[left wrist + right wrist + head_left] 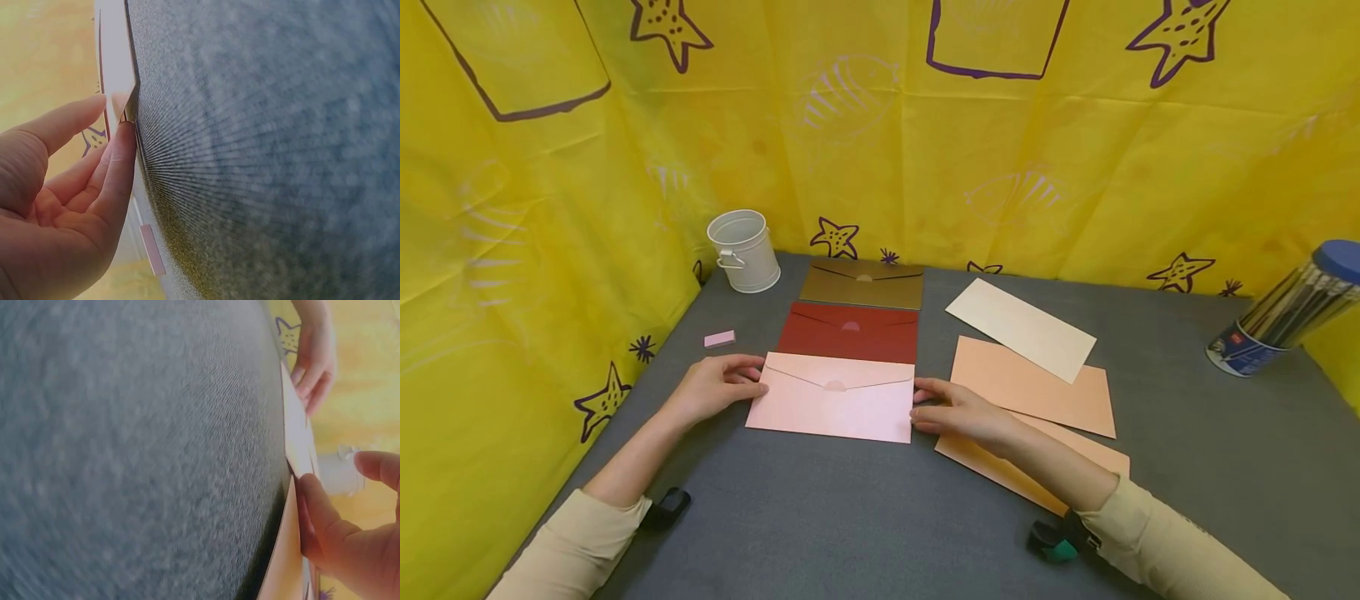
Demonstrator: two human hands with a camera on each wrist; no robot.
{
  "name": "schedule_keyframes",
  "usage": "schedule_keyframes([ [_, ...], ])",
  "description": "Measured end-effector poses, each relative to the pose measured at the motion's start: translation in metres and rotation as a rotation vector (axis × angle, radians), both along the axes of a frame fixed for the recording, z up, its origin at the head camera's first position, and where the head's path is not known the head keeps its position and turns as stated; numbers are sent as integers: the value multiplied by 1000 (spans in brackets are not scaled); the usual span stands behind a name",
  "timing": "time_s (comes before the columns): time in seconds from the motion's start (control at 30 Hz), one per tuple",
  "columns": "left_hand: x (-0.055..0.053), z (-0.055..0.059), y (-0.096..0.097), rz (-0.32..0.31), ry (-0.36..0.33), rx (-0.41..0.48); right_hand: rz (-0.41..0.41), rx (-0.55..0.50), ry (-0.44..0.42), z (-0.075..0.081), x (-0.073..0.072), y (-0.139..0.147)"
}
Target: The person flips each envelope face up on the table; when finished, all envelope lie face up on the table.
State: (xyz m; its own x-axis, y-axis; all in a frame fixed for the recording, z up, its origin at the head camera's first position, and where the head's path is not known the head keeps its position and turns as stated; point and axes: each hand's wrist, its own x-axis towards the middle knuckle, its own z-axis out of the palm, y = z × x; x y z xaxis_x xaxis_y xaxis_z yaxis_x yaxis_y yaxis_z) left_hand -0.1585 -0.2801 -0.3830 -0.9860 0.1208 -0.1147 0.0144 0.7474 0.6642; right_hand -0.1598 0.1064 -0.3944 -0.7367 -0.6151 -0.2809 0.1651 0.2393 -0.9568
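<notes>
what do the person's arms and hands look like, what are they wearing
Both hands, the left hand and the right hand, are bare: no gloves, and no rings can be made out. Each forearm ends in a cream long sleeve pushed partway up. A small black device sits at the left wrist, and a black and teal one at the right.

So the whole setup sits on a table [1187,467] covered in dark grey felt-like fabric. Around it on three sides hangs a bright yellow cloth [865,142], creased with fold lines, printed with purple-outlined starfish [1176,37], big rounded squares and faint white shells. Light is even and soft, with barely any shadow on the grey surface.
</notes>
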Motion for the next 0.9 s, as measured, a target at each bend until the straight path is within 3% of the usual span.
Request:
schedule_keyframes([
  [0.4,1,1,2,7,-6,-14,35,70,14,2,5,0],
  [0.9,2,2,4,0,-23,-30,73,9,-7,0,2,2],
])
